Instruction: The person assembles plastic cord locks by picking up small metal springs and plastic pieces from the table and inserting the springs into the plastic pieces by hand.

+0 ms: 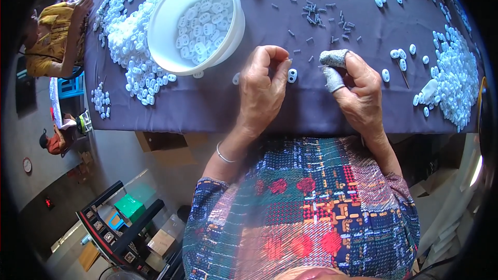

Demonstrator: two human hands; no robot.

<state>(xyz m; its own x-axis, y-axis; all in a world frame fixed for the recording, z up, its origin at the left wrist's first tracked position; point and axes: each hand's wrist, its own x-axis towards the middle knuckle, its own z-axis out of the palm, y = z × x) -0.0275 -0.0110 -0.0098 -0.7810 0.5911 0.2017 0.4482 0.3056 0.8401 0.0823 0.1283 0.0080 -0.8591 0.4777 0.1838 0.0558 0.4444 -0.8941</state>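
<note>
My left hand [262, 85] hovers over the dark tablecloth, thumb and forefinger pinched around something too small to make out. Just right of its thumb lies a white oval piece [292, 75] with two holes. Across from it, my right hand [361, 80] has grey cloth covers on thumb and forefinger. Those covered tips curve toward each other; a tiny thing seems to sit between them, but I cannot tell what. Beyond both hands, small dark metal springs [313, 14] lie scattered. A white tub [237, 28] holding many similar white ovals stands left of my left hand.
White pieces heap around the tub's left side [122, 39], and another pile [456, 80] lies at the right edge. A thin brown stick [404, 79] rests near loose ovals. Another person in yellow [57, 36] is at the far left. The table's near edge runs below my wrists.
</note>
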